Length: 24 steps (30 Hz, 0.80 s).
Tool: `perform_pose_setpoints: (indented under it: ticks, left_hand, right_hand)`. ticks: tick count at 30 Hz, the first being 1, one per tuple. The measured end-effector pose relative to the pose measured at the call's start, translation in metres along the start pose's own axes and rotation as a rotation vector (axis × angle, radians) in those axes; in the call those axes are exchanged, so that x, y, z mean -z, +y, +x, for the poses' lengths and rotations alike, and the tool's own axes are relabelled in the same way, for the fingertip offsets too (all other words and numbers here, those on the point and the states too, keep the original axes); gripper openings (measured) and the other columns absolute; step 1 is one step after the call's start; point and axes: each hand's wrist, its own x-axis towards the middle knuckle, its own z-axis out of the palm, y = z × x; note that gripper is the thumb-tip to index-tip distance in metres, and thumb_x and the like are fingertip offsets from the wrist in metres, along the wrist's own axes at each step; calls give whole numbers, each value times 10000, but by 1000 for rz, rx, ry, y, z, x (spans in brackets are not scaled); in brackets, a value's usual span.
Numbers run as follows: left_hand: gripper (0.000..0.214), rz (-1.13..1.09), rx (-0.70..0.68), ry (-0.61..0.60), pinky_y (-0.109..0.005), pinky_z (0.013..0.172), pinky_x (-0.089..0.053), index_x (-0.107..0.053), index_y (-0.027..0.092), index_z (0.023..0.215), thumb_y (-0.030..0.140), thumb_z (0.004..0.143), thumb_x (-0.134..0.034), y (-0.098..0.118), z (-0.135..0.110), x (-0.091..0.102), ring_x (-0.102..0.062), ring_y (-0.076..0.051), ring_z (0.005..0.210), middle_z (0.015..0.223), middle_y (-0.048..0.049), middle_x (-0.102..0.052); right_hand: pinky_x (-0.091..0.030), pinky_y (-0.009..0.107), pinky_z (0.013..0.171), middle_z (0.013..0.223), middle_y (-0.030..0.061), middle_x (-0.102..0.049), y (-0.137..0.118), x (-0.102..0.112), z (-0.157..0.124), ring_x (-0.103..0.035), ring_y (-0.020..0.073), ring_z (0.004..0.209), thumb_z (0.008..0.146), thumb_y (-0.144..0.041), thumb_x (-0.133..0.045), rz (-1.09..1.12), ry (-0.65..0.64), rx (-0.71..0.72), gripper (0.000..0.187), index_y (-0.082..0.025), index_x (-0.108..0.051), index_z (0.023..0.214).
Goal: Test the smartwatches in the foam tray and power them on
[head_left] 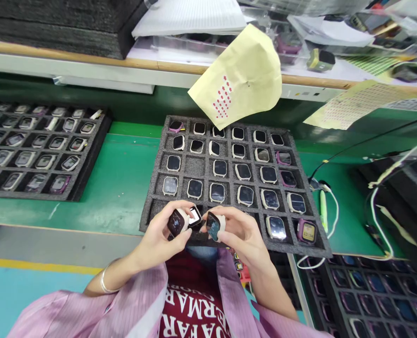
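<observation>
My left hand is closed around a white smartwatch body with a dark screen, and a second watch body with a lit screen sits by its fingertips. My right hand grips another white watch body with a dark screen. Both hands hover over the near edge of a grey foam tray whose square cells hold several watch bodies.
A second foam tray of watch bodies lies at the left on the green bench. A darker tray sits low at the right. White cables trail right of the middle tray. A yellow paper sheet hangs from the shelf above.
</observation>
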Motion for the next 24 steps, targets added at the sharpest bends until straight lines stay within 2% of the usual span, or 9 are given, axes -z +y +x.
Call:
perform_pose_setpoints:
  ticks: [7,11,17,24]
  left_hand:
    - [355,40,71,8,-244,753,-478,-533,233,1173,113,841,-572,-6,2,0,-557,-133,765,865,13,-574]
    - [360,-14,30,34,-247,801,-472,-523,247,1162,106,836,-585,-9,4,-1,-547,-128,794,840,29,-548]
    - [367,-18,-60,73,-288,887,-469,-551,236,1151,94,818,-611,-8,4,1,-546,-126,805,845,26,-552]
    - [377,-51,-68,57,-290,858,-484,-535,233,1196,119,844,-609,-8,1,0,-567,-137,827,902,-2,-579]
  right_hand:
    - [-575,299,795,1016,48,-701,0,-1,0,-719,185,863,792,-225,-756,-24,23,8,286,-259,-694,1069]
    - [-584,335,796,1017,66,-717,1,1,0,-721,201,859,792,-249,-758,-27,42,1,307,-248,-684,1090]
    - [-580,324,792,1021,62,-716,-1,1,-1,-723,199,853,782,-223,-762,-12,43,-9,310,-245,-696,1084]
    - [-581,341,798,1007,63,-724,-4,2,-2,-726,214,858,768,-205,-770,3,25,-4,313,-240,-704,1071]
